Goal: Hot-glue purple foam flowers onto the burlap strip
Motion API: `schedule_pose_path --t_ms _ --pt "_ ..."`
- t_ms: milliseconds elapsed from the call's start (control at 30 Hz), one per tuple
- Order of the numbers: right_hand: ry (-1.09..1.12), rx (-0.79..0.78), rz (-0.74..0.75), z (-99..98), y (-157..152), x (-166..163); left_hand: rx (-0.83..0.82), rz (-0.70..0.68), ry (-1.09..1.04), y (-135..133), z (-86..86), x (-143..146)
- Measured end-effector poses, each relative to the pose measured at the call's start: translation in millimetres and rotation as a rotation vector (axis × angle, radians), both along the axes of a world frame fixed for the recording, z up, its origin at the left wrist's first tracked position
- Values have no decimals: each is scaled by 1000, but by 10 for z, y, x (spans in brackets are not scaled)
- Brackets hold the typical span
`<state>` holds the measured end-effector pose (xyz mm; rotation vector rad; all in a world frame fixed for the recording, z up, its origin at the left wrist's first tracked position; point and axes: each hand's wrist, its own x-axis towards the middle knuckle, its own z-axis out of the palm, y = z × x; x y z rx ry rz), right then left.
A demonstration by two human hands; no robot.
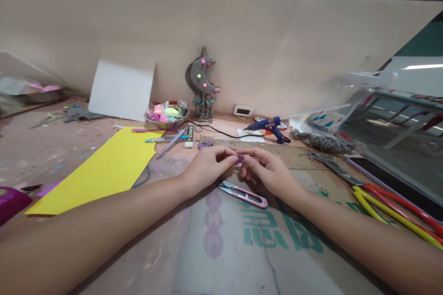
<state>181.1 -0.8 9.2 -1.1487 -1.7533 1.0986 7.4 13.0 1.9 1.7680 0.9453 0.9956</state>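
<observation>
Between the fingertips of both hands is a small purple piece [239, 160], too small to make out fully. My left hand [212, 166] pinches it from the left with thumb and forefinger. From the other side my right hand [265, 169] grips it too, its lower fingers curled. Just below the hands lies a pair of pink-handled thread snips [244, 194] on a printed sheet [221, 267]. Behind my left hand sit more small purple pieces [206, 144] at the edge of a strip of cardboard [287, 154].
A blue glue gun [270, 126] lies at the back, its cord running left. Yellow card [100, 170], pens [171, 143] and a bowl of coloured clay [166, 114] are on the left. Scissors [367, 193], a phone [398, 184] and grey yarn [321, 142] lie right. A moon ornament [202, 76] stands behind.
</observation>
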Motion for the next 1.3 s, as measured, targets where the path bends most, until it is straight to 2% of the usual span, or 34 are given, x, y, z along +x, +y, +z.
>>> schedule_pose_path --t_ms 500,933,1100,1300 --pt "36 -37 -6 -3 18 -18 60 -8 -11 14 -11 -2" --pt "-10 -52 -40 -28 22 -10 -44 -67 -67 3 -27 0" --pt "13 -24 -16 26 -16 -5 -22 -34 -48 4 -9 3" --pt "-1 -17 -36 27 -17 -10 -8 -58 -49 -2 -11 -4"
